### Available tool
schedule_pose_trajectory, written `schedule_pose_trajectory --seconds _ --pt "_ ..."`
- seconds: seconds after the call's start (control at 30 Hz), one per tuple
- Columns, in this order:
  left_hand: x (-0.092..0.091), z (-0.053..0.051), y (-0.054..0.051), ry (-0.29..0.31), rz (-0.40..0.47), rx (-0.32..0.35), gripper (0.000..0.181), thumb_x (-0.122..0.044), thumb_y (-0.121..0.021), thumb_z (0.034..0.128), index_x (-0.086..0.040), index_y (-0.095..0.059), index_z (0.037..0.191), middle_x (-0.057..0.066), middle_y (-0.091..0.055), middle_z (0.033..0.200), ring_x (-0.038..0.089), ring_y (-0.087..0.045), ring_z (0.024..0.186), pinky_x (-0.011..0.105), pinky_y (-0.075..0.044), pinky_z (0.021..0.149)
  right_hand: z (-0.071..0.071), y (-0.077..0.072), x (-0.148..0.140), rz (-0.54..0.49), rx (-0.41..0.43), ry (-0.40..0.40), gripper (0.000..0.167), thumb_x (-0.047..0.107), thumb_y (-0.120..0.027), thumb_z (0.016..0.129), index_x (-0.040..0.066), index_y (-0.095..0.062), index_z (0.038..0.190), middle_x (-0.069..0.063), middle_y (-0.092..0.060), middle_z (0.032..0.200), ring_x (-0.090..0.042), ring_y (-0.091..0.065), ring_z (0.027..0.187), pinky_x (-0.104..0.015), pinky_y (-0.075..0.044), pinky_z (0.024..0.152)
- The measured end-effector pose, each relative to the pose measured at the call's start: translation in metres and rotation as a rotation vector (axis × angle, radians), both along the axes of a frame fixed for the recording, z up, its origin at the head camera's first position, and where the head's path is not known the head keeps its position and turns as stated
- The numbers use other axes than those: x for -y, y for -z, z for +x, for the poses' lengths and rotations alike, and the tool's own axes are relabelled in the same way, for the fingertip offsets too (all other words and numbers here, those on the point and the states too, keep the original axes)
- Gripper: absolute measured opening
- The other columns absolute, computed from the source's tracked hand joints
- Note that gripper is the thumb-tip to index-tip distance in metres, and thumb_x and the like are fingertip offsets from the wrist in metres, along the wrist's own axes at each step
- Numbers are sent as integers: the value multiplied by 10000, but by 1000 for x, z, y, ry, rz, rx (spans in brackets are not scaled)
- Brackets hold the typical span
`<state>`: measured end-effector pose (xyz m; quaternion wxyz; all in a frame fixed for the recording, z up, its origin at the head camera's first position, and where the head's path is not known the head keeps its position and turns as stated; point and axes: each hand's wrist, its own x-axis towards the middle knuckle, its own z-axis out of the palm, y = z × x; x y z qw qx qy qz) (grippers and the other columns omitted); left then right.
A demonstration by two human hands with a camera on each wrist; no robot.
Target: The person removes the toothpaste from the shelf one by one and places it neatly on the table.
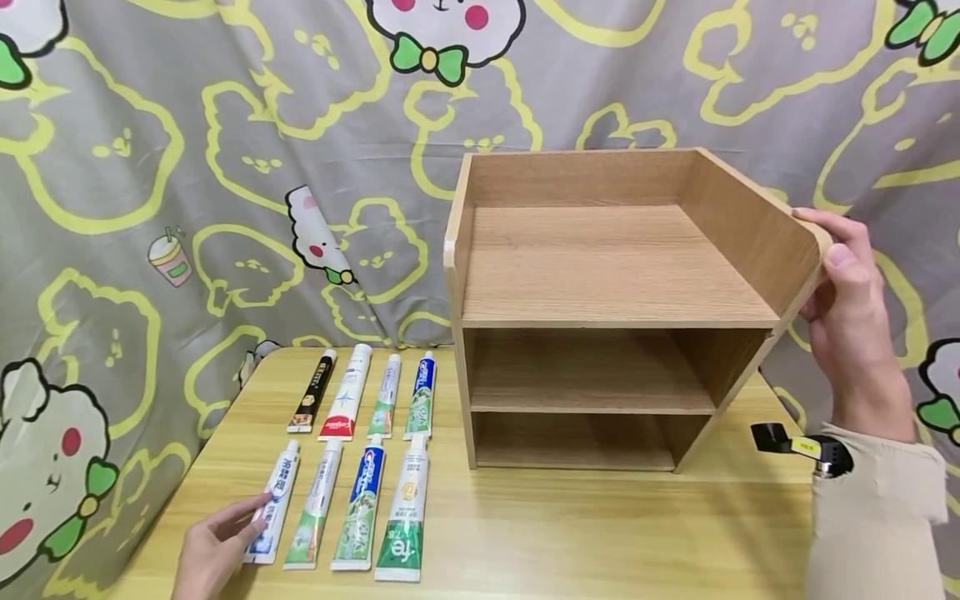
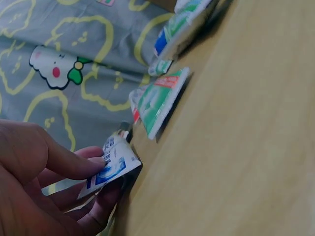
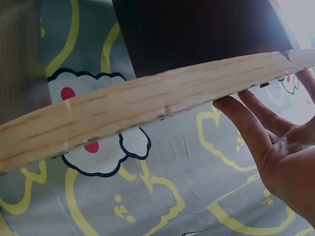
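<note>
My left hand point(image 1: 210, 546) pinches a white and blue toothpaste tube point(image 1: 277, 504) at the left end of the front row. In the left wrist view the thumb lies on top of that tube point(image 2: 119, 162), fingers below it. More toothpaste tubes lie beside it: a green and white one point(image 1: 313, 508), a blue and green one point(image 1: 362, 508) and a white and green one point(image 1: 405, 508). My right hand point(image 1: 851, 325) touches the right side panel of a wooden shelf unit point(image 1: 607, 258) near its upper front corner. In the right wrist view its extended fingers point(image 3: 241, 115) meet the panel's outer face.
A back row holds a black tube point(image 1: 312, 392), a white and red tube point(image 1: 347, 396), a slim green and white tube point(image 1: 386, 396) and a blue tube point(image 1: 422, 396). All lie on a wooden table point(image 1: 600, 533). A patterned curtain point(image 1: 225, 167) hangs behind the table and shelf.
</note>
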<state>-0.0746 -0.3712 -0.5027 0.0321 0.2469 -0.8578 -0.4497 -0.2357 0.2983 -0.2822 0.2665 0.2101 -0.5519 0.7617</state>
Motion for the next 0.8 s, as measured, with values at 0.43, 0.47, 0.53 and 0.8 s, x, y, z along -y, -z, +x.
schedule_pose_trajectory --seconds 0.43,0.47,0.53,0.8 --pt "6 -3 -3 114 -110 62 363 -105 -710 954 -37 -689 1309 301 -600 1345 260 -694 1065 147 -460 733 3 1 0 44 2 -1 513 183 -564 963 -7 -517 1437 -202 -462 1154 -226 -417 722 -307 -181 431" --pt "5 -3 -2 110 -121 63 360 -102 -712 951 -40 -693 1304 310 -594 1347 333 -681 1099 170 -463 734 2 1 0 49 3 -1 516 182 -560 966 -10 -509 1442 -201 -459 1164 -231 -422 736 -293 -205 432" --pt "3 -3 0 100 -147 62 362 -91 -721 935 -46 -699 1294 316 -622 1301 379 -676 1076 210 -469 720 2 2 -1 63 7 15 527 187 -550 973 -17 -488 1455 -200 -449 1194 -254 -431 795 -289 -247 452" --pt "2 -4 -2 78 -184 34 381 -50 -701 925 -35 -686 1306 237 -727 1086 122 -634 853 233 -489 638 3 2 -2 89 1 16 506 194 -552 971 7 -517 1440 -199 -436 1201 -270 -415 817 -324 -202 480"
